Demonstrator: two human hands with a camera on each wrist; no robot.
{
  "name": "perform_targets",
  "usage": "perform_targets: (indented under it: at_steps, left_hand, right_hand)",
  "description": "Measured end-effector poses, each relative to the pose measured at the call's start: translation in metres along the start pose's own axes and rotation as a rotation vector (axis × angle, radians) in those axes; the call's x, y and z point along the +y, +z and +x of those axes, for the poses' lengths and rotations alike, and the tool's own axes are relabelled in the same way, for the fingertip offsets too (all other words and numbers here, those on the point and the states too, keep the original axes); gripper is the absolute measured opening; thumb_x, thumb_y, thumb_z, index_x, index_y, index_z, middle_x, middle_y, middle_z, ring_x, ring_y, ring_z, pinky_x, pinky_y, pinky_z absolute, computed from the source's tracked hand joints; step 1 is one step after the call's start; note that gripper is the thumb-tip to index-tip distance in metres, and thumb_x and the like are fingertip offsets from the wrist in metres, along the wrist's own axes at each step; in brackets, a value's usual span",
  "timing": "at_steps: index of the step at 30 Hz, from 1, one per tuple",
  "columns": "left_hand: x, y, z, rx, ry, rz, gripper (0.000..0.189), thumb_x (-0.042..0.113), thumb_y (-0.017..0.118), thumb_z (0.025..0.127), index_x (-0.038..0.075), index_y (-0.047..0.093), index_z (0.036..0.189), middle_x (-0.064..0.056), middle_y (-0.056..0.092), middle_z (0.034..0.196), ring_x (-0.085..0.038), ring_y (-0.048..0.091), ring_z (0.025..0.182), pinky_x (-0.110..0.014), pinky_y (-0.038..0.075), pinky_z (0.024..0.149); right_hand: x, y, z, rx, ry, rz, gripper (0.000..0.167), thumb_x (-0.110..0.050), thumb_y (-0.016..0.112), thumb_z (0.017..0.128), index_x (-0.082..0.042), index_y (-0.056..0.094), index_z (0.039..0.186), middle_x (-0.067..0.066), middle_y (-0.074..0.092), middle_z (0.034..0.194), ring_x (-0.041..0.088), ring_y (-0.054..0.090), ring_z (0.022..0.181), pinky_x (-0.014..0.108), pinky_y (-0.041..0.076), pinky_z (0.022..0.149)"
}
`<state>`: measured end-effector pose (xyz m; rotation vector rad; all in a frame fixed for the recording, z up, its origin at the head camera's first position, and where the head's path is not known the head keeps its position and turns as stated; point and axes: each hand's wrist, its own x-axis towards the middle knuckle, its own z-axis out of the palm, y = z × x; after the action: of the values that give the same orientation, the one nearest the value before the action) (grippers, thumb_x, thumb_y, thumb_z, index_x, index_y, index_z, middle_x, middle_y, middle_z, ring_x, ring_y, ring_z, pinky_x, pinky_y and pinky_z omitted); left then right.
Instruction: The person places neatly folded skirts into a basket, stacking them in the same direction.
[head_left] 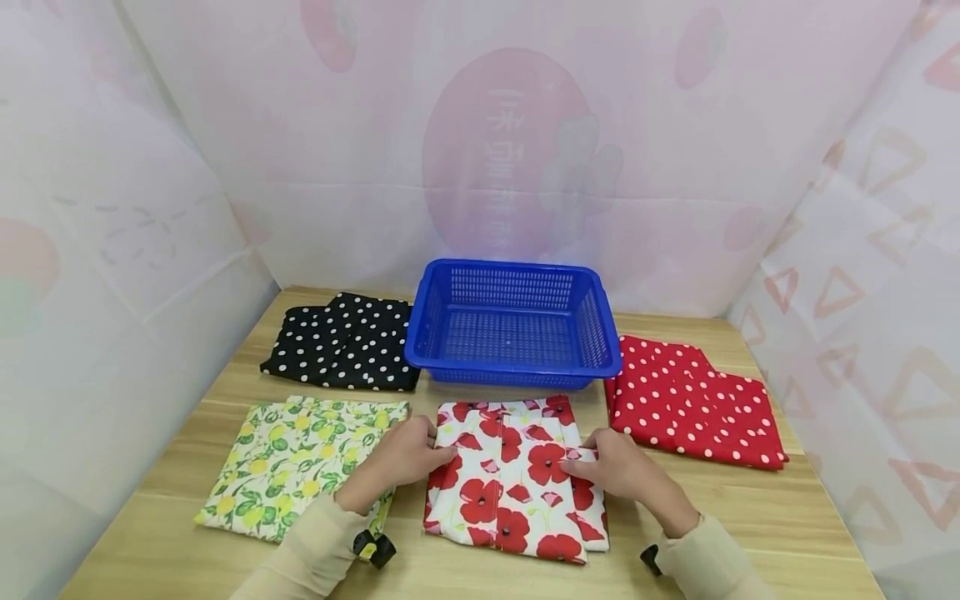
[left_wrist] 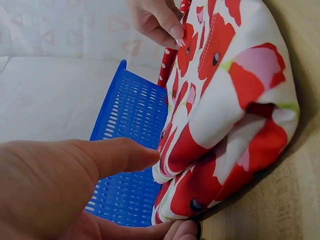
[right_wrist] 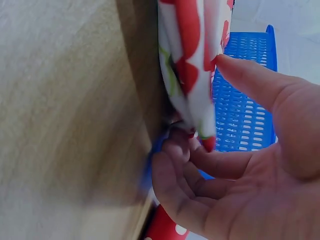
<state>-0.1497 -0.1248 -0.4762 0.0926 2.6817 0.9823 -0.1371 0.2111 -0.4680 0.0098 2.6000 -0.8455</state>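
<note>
A folded white cloth with red poppies (head_left: 517, 492) lies in layers on the wooden table, centred in the head view. My left hand (head_left: 408, 450) grips its left edge near the far corner; in the left wrist view the thumb (left_wrist: 125, 154) presses the upper layers while the fingers sit low beside the table. On the opposite edge my right hand (head_left: 622, 467) pinches the cloth, thumb (right_wrist: 250, 77) on top and curled fingers reaching underneath. The fingertips under the cloth are partly hidden.
Behind the poppy cloth stands a blue perforated plastic basket (head_left: 517, 369). A folded lemon-print cloth (head_left: 300, 450) lies at the left, with a black polka-dot cloth (head_left: 345, 342) beyond it. To the basket's right is a folded red polka-dot cloth (head_left: 697, 408). Printed sheets enclose the table (head_left: 750, 533).
</note>
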Motion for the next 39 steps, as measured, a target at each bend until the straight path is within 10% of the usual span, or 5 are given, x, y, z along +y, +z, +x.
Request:
perform_targets:
  at_steps: [24,39]
  left_hand:
    - [-0.01,0.008,0.007,-0.058,-0.035,-0.28,0.033,0.021,0.086,0.087,0.002,0.063,0.1,-0.009,0.072,0.093,-0.016,0.064,0.082,-0.028,0.054,0.068]
    - [-0.019,0.011,0.005,-0.131,-0.048,-0.37,0.024,0.018,0.083,0.089,0.002,0.066,0.095,-0.003,0.071,0.074,-0.011,0.054,0.063,-0.024,0.041,0.055]
  right_hand:
    - [0.003,0.004,0.009,-0.008,-0.027,0.129,0.033,-0.032,0.086,0.088,-0.009,0.063,0.08,0.004,0.054,0.078,0.018,0.051,0.076,0.029,0.038,0.064]
    - [0.011,0.004,0.001,-0.081,-0.092,0.176,0.023,-0.029,0.084,0.09,-0.01,0.072,0.089,0.002,0.07,0.089,0.017,0.061,0.086,0.029,0.05,0.072]
